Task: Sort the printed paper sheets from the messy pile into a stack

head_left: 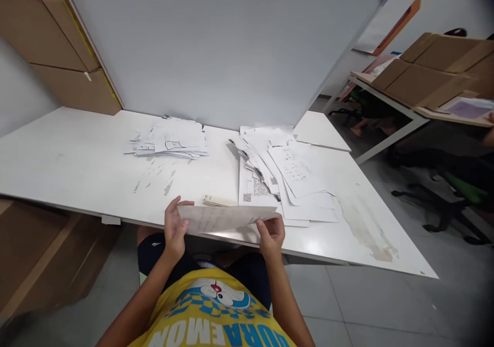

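Note:
Between my two hands a sheet of paper (226,219) is held up over the table's front edge, its faint printing partly legible as lines only. My left hand (175,228) pinches its left end, thumb in front. At the right end, my right hand (271,233) grips it with the thumb on the near face. Just behind the sheet lies a small cream-coloured block or box (219,201), partly covered by it. Beyond that, spread papers (297,172) overlap on the right, some with printed codes. A neater stack of papers (177,137) sits further left.
A white table (96,156) carries everything, with a tall pale panel (231,48) standing along its back. Cardboard boxes (77,84) are piled at the left. Another desk with cardboard boxes (436,74) and office chairs (436,197) is to the right, with people partly visible there.

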{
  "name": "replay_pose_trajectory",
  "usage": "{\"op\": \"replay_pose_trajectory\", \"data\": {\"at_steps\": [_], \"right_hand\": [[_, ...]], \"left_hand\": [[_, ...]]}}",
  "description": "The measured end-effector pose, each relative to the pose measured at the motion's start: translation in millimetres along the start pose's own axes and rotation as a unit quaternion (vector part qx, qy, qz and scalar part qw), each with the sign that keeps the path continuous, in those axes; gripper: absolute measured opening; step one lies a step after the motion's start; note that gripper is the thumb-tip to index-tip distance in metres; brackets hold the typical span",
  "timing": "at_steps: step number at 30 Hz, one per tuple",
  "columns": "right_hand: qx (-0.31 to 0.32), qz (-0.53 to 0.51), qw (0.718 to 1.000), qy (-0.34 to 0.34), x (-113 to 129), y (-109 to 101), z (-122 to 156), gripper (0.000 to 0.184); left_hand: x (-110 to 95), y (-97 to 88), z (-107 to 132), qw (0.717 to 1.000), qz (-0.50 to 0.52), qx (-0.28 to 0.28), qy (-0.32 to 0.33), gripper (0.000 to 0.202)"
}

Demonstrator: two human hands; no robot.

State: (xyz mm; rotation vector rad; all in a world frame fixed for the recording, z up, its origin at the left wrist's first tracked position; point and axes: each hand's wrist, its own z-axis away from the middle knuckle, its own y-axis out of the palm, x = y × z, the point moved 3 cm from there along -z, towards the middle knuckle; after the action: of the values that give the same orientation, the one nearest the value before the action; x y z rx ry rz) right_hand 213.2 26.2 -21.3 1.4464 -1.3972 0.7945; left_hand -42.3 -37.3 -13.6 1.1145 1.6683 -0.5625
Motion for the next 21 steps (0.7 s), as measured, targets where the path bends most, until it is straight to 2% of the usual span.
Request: {"op": "replay_pose_trajectory", "data": {"at_steps": [2, 4, 8, 12, 15, 18, 21], "right_hand": [[-0.021, -0.005, 0.999, -0.029, 0.0, -5.1, 10.1, 0.016], [-0.008, -0.004, 0.999, -0.041, 2.2, -6.5, 16.5, 0.016], [0.026, 0.061, 0.998, -0.009, 7.3, -10.8, 22.1, 0.014], [-0.043, 0.112, 0.993, 0.014, 16.9, -32.6, 25.6, 0.019], [-0.073, 0.126, 0.989, 0.034, 23.8, -49.2, 28.6, 0.028], [-0.07, 0.118, 0.99, 0.021, 25.8, -56.0, 29.9, 0.027], [-0.067, 0.107, 0.991, -0.035, 26.3, -53.2, 27.6, 0.018]], "left_hand": [[14.9, -1.9, 13.3, 0.999, -0.047, 0.001, -0.024, 0.059], [27.2, -1.8, 20.1, 0.994, -0.094, 0.022, -0.048, 0.057], [34.5, 0.8, 19.8, 0.986, -0.157, 0.051, -0.039, 0.052], [23.3, 9.0, 18.8, 0.974, -0.209, 0.076, 0.036, 0.043], [16.4, 19.5, 22.7, 0.951, -0.277, 0.116, 0.073, 0.042], [14.0, 28.0, 26.5, 0.923, -0.339, 0.127, 0.127, 0.053], [16.2, 31.3, 29.8, 0.898, -0.371, 0.124, 0.202, 0.067]]}}
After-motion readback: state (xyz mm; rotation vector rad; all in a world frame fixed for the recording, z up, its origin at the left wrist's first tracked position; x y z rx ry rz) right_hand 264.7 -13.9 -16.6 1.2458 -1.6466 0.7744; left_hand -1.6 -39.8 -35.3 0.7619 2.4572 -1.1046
